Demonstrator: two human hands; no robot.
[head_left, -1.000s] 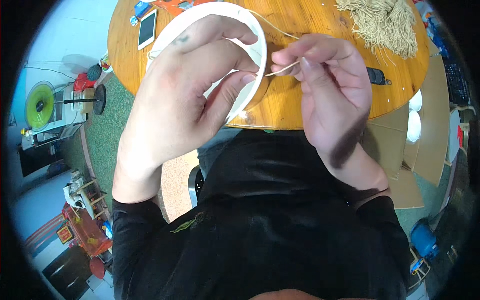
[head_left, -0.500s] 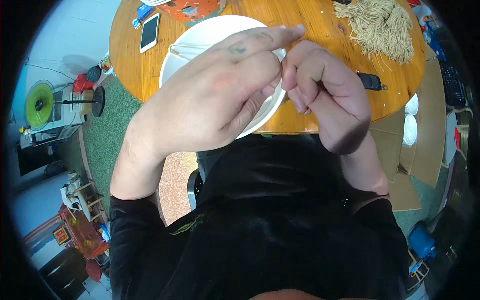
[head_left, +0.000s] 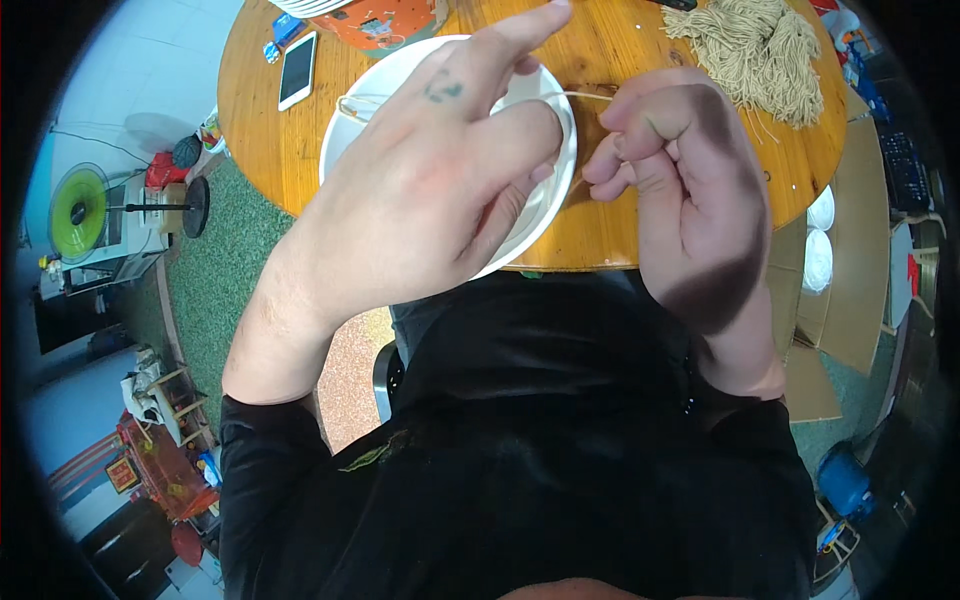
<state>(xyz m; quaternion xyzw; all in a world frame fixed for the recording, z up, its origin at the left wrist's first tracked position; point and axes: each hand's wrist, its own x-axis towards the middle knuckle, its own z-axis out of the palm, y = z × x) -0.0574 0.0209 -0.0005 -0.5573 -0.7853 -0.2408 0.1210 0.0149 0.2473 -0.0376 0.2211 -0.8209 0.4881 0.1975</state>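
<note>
Right hand (head_left: 695,175) pinches a thin beige fibre cord (head_left: 588,95), probably light and limp, best held near the round white plastic-looking bowl (head_left: 545,207) leftward; left hand (head_left: 430,185) hides its grip.

No words or numbers can be read; at eight o'clock, a square red-and-yellow sign (head_left: 122,471) bears marks too small to make out; between eleven and twelve o'clock, an orange tub (head_left: 390,22) carries illegible print; the left hand (head_left: 425,175) bears a dark mark (head_left: 443,90), not readable as lettering.
</note>
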